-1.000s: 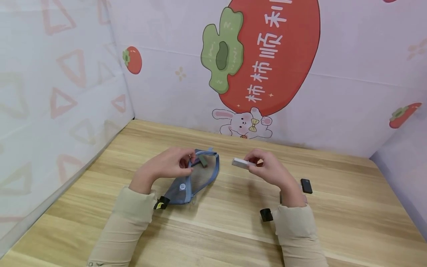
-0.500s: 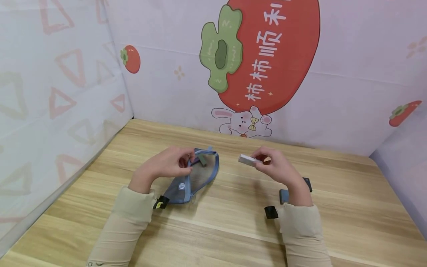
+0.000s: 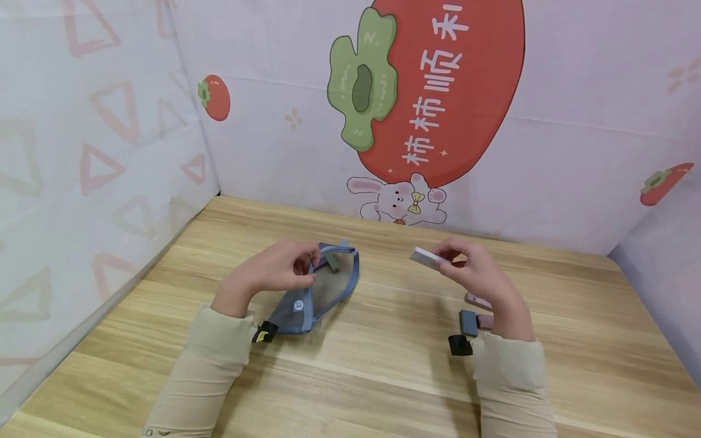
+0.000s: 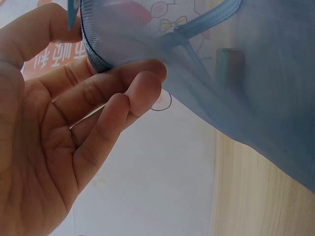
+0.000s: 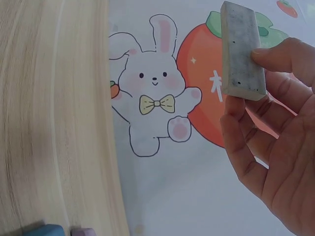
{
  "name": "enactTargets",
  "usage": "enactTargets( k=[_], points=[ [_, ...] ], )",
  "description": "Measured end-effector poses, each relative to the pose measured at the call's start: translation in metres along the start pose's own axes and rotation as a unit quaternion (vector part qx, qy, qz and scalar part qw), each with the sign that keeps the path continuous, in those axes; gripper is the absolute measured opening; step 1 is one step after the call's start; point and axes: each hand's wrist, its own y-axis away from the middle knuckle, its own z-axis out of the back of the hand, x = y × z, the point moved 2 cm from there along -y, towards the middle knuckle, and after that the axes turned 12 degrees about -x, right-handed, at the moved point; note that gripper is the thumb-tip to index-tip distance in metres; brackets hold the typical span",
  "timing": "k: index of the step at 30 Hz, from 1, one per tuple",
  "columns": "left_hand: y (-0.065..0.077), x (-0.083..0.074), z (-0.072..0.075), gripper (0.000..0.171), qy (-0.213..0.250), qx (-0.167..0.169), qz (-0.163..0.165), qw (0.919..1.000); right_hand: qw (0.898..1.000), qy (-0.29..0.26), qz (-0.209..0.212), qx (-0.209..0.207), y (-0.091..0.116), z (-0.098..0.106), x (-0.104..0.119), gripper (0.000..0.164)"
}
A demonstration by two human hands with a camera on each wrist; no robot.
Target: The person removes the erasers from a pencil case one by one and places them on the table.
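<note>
- Nearest me, a blue block (image 3: 468, 323) lies on the table (image 3: 383, 377).
- My left grip (image 3: 275, 266) pinches the mesh pouch (image 3: 290, 311) by its rim, zip edges parted.
- Across open table, my right grip (image 3: 482, 271) pinches a pale block (image 5: 241, 54) aloft.
- Beyond, the table's far edge meets the printed wall (image 3: 268, 158).

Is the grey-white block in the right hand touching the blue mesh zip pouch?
Apart. The head view shows wooden tabletop visible between the grey-white block, pinched in the right hand, and the blue mesh zip pouch.
</note>
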Motion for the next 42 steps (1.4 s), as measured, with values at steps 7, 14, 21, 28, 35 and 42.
enactTargets(
  k=[7, 14, 21, 28, 35, 42],
  points=[
    [0.0, -0.001, 0.001, 0.015, -0.002, 0.002, 0.007, 1.0, 1.0, 0.011, -0.011, -0.001, 0.001, 0.007, -0.007, 0.018],
    [0.0, -0.003, 0.001, 0.012, 0.002, 0.001, 0.008, 1.0, 0.999, 0.036, -0.007, -0.01, 0.008, 0.019, -0.014, 0.017],
    [0.0, -0.002, 0.0, 0.013, 0.004, 0.002, 0.008, 1.0, 0.998, 0.054, 0.0, -0.017, 0.015, 0.029, -0.023, 0.016],
    [0.0, -0.001, 0.0, 0.013, 0.0, -0.001, 0.005, 1.0, 0.998, 0.057, 0.015, -0.022, 0.023, 0.034, -0.03, 0.011],
    [0.0, -0.003, 0.002, 0.014, 0.001, -0.001, 0.005, 1.0, 0.998, 0.058, 0.011, -0.021, 0.031, 0.039, -0.034, 0.011],
    [0.0, -0.002, 0.001, 0.015, -0.002, -0.001, 0.007, 1.0, 0.998, 0.065, 0.015, -0.022, 0.037, 0.043, -0.038, 0.011]
  ],
)
